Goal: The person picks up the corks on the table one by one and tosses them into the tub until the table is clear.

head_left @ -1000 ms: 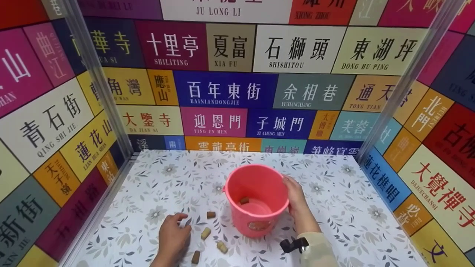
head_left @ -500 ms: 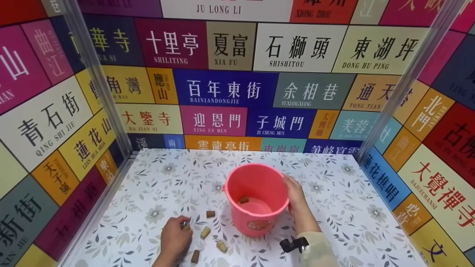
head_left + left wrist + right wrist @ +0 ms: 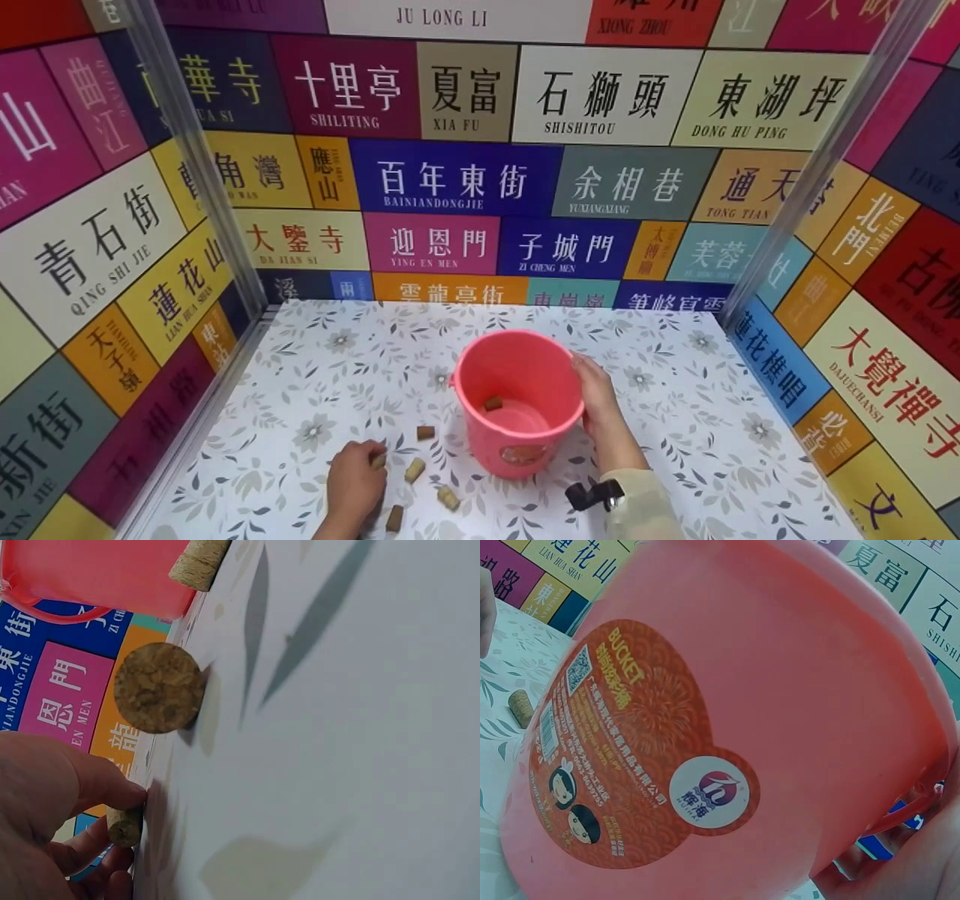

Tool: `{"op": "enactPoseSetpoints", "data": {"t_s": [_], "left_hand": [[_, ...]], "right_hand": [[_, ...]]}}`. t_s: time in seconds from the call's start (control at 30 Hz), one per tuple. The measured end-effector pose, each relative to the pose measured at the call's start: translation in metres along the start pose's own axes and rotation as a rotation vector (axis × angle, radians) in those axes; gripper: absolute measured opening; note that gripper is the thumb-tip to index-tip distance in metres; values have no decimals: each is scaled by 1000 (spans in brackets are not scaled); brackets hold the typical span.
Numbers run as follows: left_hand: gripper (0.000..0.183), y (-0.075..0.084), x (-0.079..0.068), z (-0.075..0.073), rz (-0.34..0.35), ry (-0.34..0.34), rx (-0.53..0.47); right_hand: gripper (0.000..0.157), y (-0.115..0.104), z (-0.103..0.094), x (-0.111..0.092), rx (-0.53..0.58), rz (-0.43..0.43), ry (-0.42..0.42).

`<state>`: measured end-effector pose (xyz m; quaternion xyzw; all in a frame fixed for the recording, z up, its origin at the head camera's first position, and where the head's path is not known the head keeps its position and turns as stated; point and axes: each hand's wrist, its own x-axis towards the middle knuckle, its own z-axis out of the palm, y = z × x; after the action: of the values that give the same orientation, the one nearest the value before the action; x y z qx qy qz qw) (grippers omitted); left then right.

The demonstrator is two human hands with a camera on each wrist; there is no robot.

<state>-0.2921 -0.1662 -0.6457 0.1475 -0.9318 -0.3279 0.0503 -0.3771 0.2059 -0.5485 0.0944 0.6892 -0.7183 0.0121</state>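
My left hand (image 3: 354, 481) is low over the table, left of the bucket. Thumb and fingers pinch a small cork (image 3: 124, 826) close to the tabletop, as the left wrist view shows. A pink bucket (image 3: 480, 442) stands upright to the right, and my right hand (image 3: 598, 397) grips its right side near the rim. Inside lies one brown cork (image 3: 493, 403). Between left hand and bucket are a dark cork (image 3: 425, 433) and two pale ones, a nearer cork (image 3: 448, 498) and a farther cork (image 3: 415, 470). Another dark cork (image 3: 394, 518) lies nearest the front.
The table (image 3: 315, 375) has a white leaf-patterned cover. Panels of coloured name tiles (image 3: 457, 180) rise at the back and both sides, with clear corner posts (image 3: 225, 225). A dark wrist mount (image 3: 592, 495) sits by my right sleeve.
My left hand has come down onto a cork, its fingers closing from a loose reach into a pinch. The right hand and the bucket have stayed in place.
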Motion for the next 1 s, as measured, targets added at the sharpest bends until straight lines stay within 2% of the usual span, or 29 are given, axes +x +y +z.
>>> {"op": "enactPoseSetpoints", "data": {"t_s": [0.1, 0.5, 0.77, 1.0], "left_hand": [[27, 0, 0, -1, 11, -8, 7], [25, 2, 2, 0, -22, -34, -10], [22, 2, 1, -7, -2, -24, -72], [25, 12, 0, -21, -88, -46, -142]], "right_hand": [[49, 0, 1, 0, -12, -5, 6], [49, 1, 0, 0, 11, 6, -8], [51, 1, -1, 1, -1, 17, -7], [49, 0, -1, 1, -6, 10, -2]]}}
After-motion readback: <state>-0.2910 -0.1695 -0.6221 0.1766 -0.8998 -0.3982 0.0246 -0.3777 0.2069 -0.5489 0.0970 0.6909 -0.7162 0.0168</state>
